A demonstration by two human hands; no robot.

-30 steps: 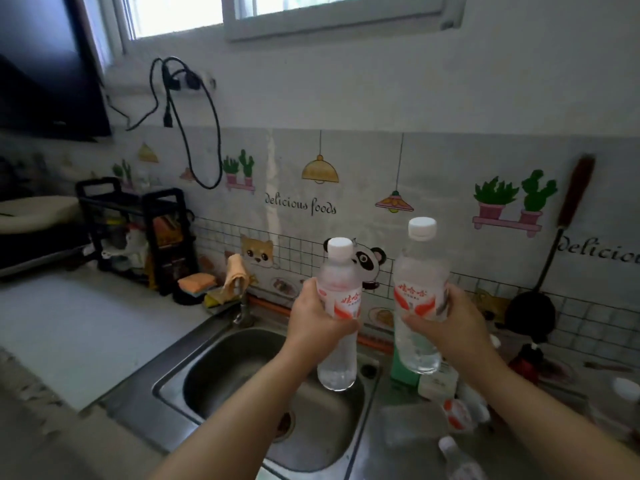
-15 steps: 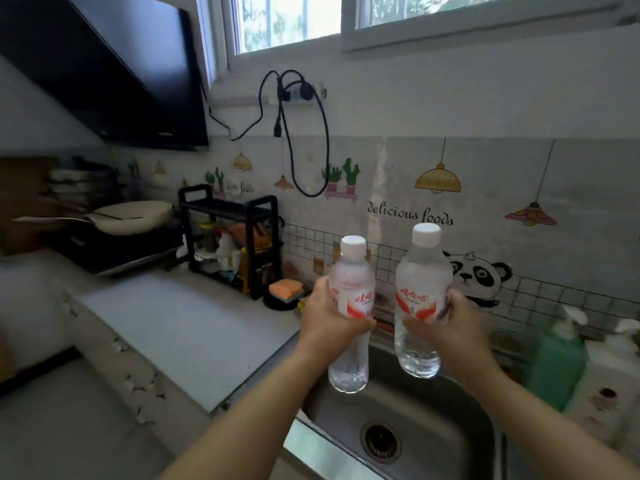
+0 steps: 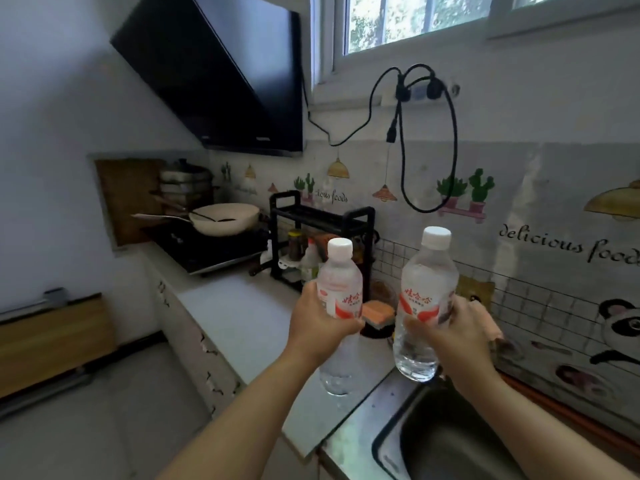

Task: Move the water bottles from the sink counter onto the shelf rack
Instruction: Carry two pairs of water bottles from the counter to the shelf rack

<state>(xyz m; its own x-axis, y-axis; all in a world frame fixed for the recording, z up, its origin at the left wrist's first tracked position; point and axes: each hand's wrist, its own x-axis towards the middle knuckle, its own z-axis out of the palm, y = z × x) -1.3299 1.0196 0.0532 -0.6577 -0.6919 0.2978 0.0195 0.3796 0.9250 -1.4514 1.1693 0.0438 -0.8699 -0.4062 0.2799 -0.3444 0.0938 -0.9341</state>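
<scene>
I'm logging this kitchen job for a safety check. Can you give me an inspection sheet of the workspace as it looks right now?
Surface: pale counter, bare in the middle.
Job's things: two capped water bottles, left bottle, right bottle, both upright and held up; black shelf rack behind them.
Clutter: sponge, pan on stove.
Grippers: left hand, right hand, each holding one bottle.
Cables: black cable looped from wall socket.
Surroundings: sink, range hood, window.

Left hand (image 3: 320, 329) grips one clear plastic white-capped water bottle (image 3: 340, 296); right hand (image 3: 453, 336) grips a second (image 3: 427, 299). Both upright above the grey worktop (image 3: 242, 320), before the black shelf rack (image 3: 320, 220).
</scene>
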